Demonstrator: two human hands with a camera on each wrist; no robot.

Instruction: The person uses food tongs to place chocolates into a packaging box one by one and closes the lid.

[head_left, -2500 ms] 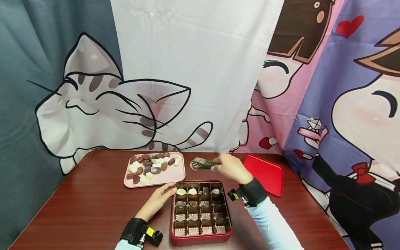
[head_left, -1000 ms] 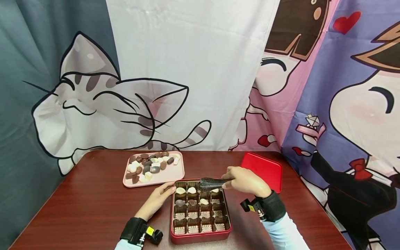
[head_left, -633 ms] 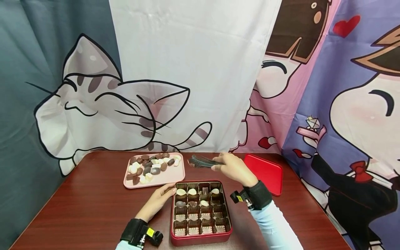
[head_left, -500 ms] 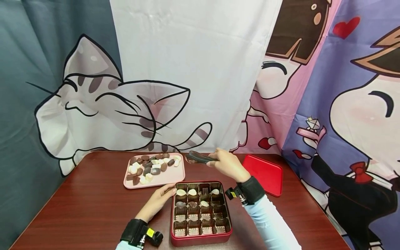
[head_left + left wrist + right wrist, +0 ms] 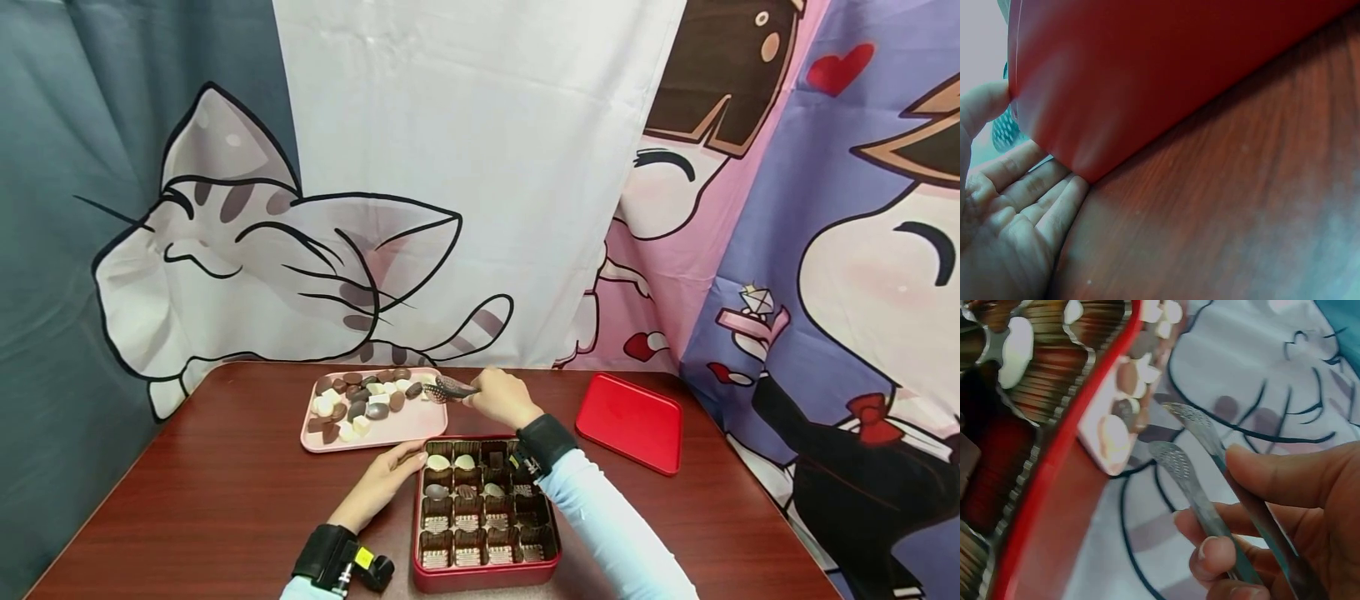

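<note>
In the head view, my left hand [image 5: 386, 479] lies against the back left corner of a red tin [image 5: 486, 579]. In the left wrist view, the thumb touches its rim and the other fingers [image 5: 1054, 219] rest fairly straight on its side. My right hand [image 5: 504, 398] grips metal tongs [image 5: 450, 388] with perforated tips, over the right end of a pink tray [image 5: 412, 427]. The tips are apart with nothing between them in the right wrist view. White, brown and dark chocolates [image 5: 377, 411] fill the tray's left and middle. The tin's divided insert holds several chocolates [image 5: 438, 462] in its two back rows.
A flat red lid [image 5: 630, 422] lies at the back right of the wooden table [image 5: 225, 492]. A printed curtain [image 5: 480, 167] hangs right behind the table. My right wrist, with its strapped camera, crosses over the tin's back right corner and hides compartments there.
A pale chocolate now sits in the second row's third compartment, bare 2.5 s ago. My right hand has carried the tongs from over the tin leftward to the pink tray. The left hand stays.
</note>
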